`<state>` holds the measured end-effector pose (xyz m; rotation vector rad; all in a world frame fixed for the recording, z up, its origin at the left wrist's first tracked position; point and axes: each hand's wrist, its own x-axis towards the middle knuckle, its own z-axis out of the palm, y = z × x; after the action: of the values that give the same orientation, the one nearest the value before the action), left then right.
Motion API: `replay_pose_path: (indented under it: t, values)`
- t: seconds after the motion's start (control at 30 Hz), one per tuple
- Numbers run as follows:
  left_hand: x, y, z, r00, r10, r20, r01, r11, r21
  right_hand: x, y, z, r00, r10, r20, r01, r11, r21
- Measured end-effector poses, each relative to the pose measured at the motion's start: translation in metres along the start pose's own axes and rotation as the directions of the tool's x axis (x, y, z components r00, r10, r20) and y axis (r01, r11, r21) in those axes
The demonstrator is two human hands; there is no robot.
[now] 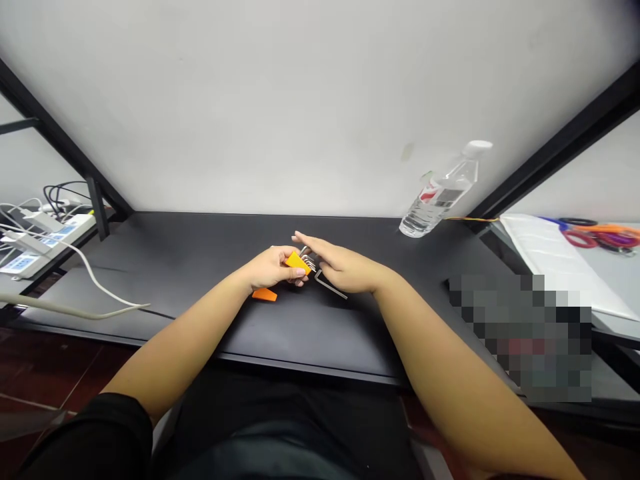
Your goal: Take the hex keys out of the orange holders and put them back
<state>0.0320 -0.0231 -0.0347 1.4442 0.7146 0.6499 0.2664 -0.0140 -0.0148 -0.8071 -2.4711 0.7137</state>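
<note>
1. The table (320,337) has a flat, matte black top.
2. A small orange piece (265,294) lies near its front middle.
3. An L-shaped metal key (333,287) lies to the right of that piece.
4. A clear water bottle (437,200) with a white cap stands toward the back right.

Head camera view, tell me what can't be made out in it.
All in the head view:
Orange holder: partly covered by the left hand.
Metal rods at its end: too small and overlapping to count.
Right hand: its back hides the palm side, so whether it grips a rod is unclear.
Pixelated patch: the mosaic hides what lies there.
Bottle label: lettering too small and blurred.
Thick cable: cut off by the left edge.
</note>
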Motion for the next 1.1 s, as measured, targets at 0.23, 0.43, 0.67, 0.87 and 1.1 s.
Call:
replay_pose_path:
  t: [0.23,0.43,0.67,0.87,1.1]
  values:
    - [0.000,0.002,0.001,0.999,0.003,-0.046,-0.002,1.000,0.004,0.000,-0.004,-0.006,0.999,0.046,0.027,-0.046,0.999,0.024]
    - [0.001,0.001,-0.001,0.988,0.023,-0.150,-0.005,0.993,0.120,-0.002,-0.003,-0.024,0.899,0.422,0.119,-0.397,0.899,-0.184]
    - [0.002,-0.004,-0.004,0.980,0.048,-0.191,0.003,0.967,0.255,0.006,-0.023,-0.006,0.811,0.542,0.220,-0.417,0.800,-0.432]
    - [0.001,0.001,-0.004,0.976,0.082,-0.200,-0.020,0.956,0.292,0.012,-0.034,0.003,0.821,0.509,0.260,-0.312,0.780,-0.543]
    - [0.002,0.001,-0.006,0.969,0.097,-0.227,-0.029,0.958,0.286,-0.001,-0.003,-0.024,0.936,0.338,-0.096,-0.351,0.887,-0.300]
